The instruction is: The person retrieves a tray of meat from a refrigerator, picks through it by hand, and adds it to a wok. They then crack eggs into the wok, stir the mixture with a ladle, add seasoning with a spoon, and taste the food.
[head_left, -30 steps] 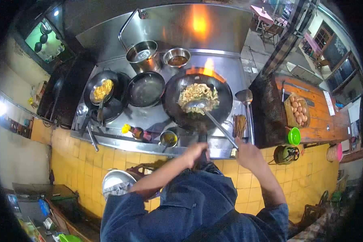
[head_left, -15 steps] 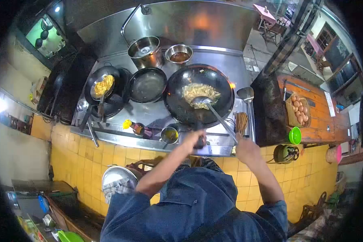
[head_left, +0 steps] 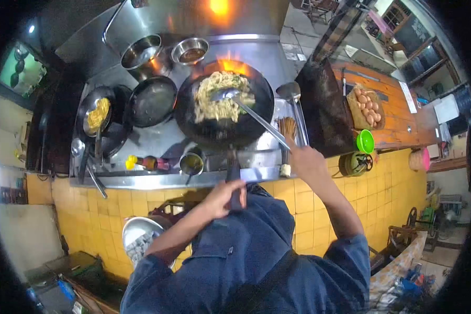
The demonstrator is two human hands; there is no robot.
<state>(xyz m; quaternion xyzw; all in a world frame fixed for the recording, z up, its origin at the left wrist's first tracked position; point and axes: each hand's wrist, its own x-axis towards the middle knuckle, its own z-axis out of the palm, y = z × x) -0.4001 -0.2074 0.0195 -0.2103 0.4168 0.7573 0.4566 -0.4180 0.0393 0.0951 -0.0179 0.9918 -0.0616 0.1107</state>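
Note:
My left hand (head_left: 224,199) is wrapped round the black handle of a large wok (head_left: 220,135), close to my body. My right hand (head_left: 305,163) grips the long shaft of a metal ladle (head_left: 264,123), whose bowl lies in the pale noodle-like food (head_left: 218,109) in the wok. The food is spread high and blurred. Flames (head_left: 232,65) rise at the wok's far rim. Left of the wok stands an empty black pan (head_left: 153,102).
Farther left, a small pan holds yellow egg (head_left: 97,114). A steel pot (head_left: 142,52) and a steel bowl (head_left: 190,51) stand behind. In front are a bottle (head_left: 150,163) and a small oil pot (head_left: 191,164). Eggs (head_left: 368,107) and a green bowl (head_left: 365,141) are at right.
The wok's handle and my left hand have come closer to my body. The food has spread upward, flames have flared at the far rim, and the view has shifted.

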